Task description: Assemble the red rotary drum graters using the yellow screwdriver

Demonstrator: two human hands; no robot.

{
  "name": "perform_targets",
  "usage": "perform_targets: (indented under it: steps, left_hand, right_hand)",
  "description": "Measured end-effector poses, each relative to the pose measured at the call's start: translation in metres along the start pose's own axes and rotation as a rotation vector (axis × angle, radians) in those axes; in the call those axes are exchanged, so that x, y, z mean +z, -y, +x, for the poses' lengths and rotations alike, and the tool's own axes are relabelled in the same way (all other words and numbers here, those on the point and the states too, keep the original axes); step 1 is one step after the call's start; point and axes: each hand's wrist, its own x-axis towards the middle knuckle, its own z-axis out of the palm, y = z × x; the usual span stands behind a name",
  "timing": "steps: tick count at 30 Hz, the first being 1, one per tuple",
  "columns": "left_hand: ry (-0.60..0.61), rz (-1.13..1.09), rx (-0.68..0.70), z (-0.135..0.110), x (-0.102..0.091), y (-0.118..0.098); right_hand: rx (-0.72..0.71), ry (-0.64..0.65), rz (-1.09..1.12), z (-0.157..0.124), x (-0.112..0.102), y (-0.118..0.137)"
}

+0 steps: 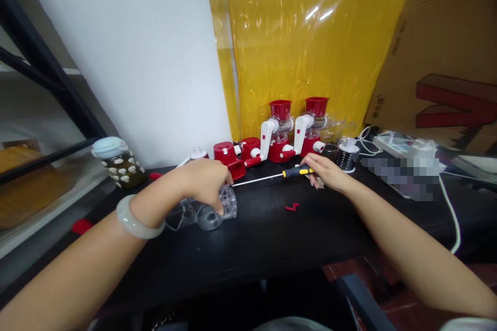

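Observation:
My left hand (pixel 207 182) is closed on a clear plastic grater housing (pixel 212 217) that lies on its side on the black table. In my right hand (pixel 320 170) is a screwdriver (pixel 298 171) with a black and yellow handle, its long shaft pointing left. The shaft's tip meets the housing's upper edge beside my left fingers; the exact contact is hidden. A small red plastic piece (pixel 292 207) lies on the table below the screwdriver. Just behind the housing stands a red grater base (pixel 226 158).
Two red and white rotary graters (pixel 280 132) stand at the back. A metal grater drum (pixel 347 155) is right of them, near a phone (pixel 402 178) and white cables (pixel 452 217). A lidded jar (pixel 118 163) stands at left. A cardboard box (pixel 438 46) rises at back right.

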Motion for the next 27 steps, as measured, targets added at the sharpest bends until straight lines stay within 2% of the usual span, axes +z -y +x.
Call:
perform_targets:
  steps: [4, 8, 13, 21, 27]
  left_hand:
    - [-0.016, 0.012, -0.005, -0.001, 0.001, 0.000]
    - [-0.023, 0.002, -0.001, -0.002, 0.001, 0.000]
    - [-0.036, 0.003, -0.007, -0.004, 0.001, 0.000]
    - [-0.043, -0.008, 0.010, 0.000, 0.004, 0.002]
    - [-0.029, -0.012, 0.010, 0.000, 0.004, 0.002]
  right_hand:
    - [-0.010, -0.060, 0.011, 0.002, 0.004, -0.003]
    - [-0.038, -0.011, 0.058, -0.002, 0.001, 0.005]
    - [-0.025, 0.034, -0.009, -0.005, -0.001, 0.010]
    - [0.065, -0.042, -0.124, -0.006, 0.004, 0.011]
    - [0.086, -0.086, -0.125, -0.006, 0.009, 0.013]
